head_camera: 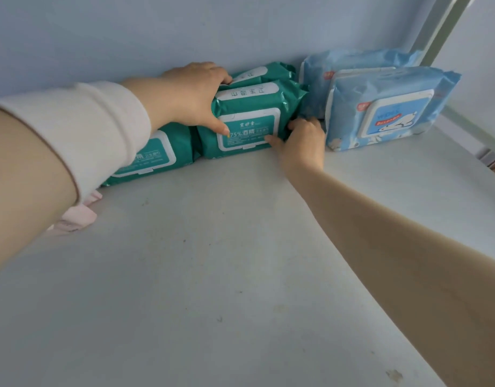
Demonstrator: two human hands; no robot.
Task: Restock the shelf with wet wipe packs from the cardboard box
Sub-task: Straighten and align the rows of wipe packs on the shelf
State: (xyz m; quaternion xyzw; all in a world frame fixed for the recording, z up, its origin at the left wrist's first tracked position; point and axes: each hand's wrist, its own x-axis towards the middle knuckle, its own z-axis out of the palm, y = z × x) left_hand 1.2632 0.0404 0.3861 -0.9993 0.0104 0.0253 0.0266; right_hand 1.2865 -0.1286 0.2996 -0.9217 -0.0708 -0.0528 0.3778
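A teal wet wipe pack (249,121) stands upright at the back of the white shelf (212,261), gripped from both sides. My left hand (190,96) clasps its top left edge, thumb on the front label. My right hand (303,142) holds its lower right corner. A second teal pack (257,72) stands right behind it, and another teal pack (154,155) leans to the left, partly hidden by my left sleeve. Two light blue packs (380,110) stand upright to the right, one behind the other. The cardboard box is out of view.
The shelf's pale blue back wall (184,29) rises just behind the packs. A grey-green upright post (438,26) marks the right side. A pink item (76,216) lies at the shelf's left under my sleeve.
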